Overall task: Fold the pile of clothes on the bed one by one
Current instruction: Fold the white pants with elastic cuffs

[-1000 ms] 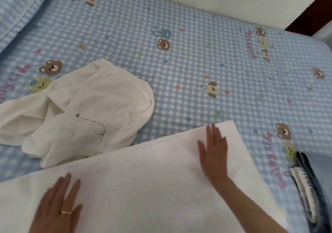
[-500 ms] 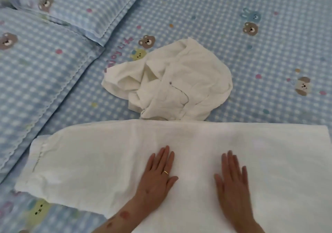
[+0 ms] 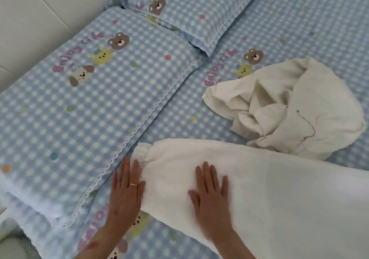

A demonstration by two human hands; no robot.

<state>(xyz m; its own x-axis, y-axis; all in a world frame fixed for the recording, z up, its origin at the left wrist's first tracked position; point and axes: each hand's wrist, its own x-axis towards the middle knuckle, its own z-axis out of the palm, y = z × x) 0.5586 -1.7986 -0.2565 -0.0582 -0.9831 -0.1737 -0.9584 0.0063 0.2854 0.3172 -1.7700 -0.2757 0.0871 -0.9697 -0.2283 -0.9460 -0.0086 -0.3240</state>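
1. A white garment point(image 3: 269, 194) lies spread flat on the bed point(image 3: 179, 106), filling the picture from the centre out toward 3 and 5 o'clock. Its gathered, elastic-looking end points toward 9 o'clock and stops just short of the near pillow's lace edge.
2. The left hand point(image 3: 124, 193) lies flat at about 7 o'clock, palm down, fingers straight and together, holding nothing. Its fingertips touch the gathered end of the garment, and the rest of the hand rests on the sheet beside the cloth. A ring point(image 3: 133, 184) shows on one finger.
3. The right hand point(image 3: 210, 195) lies flat near 6 o'clock, palm down with the fingers slightly spread, pressed on top of the white garment and gripping nothing.
4. A second white garment point(image 3: 311, 106) lies crumpled at about 2 o'clock, beyond the flat one. Its near edge touches or overlaps the far edge of the flat garment; I cannot tell which. A small dark button and a stitched seam show on it.
5. Two pillows in the same blue check as the sheet lie toward 10 and 12 o'clock: the near pillow point(image 3: 89, 98) is large with lace trim, and the far pillow point(image 3: 189, 12) sits past it, its corner touching the near one.
6. A pale padded headboard point(image 3: 46, 18) fills the corner at 10 to 11 o'clock.
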